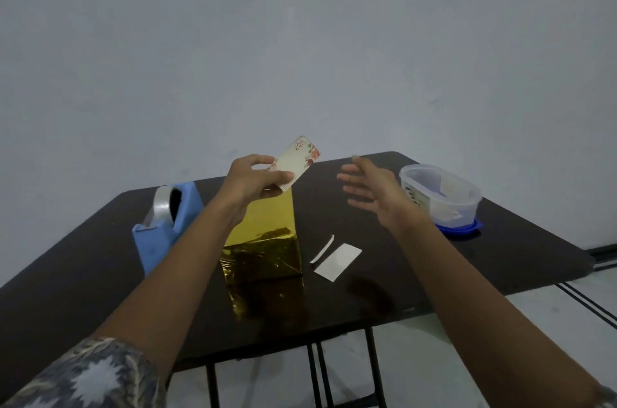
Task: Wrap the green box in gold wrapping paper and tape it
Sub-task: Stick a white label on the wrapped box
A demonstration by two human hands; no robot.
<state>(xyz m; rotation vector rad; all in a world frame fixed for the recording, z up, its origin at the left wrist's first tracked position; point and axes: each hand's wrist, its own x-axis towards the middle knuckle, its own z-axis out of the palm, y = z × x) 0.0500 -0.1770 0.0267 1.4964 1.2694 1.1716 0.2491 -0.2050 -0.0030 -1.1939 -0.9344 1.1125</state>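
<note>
Pale wall (300,40) behind; on the dark table (500,240) I see the gold-wrapped box (263,250) at centre. My left hand (253,180) has its grip pinched on a floral card (297,162) at the box's 12 o'clock. My right hand (370,190) is spread apart at 2 o'clock.

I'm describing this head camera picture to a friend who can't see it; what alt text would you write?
A person's left hand holds a small flowered card above a gold-wrapped box on a dark table, while the right hand hovers open beside it. A blue tape dispenser sits to the left, a clear plastic tub to the right.
</note>
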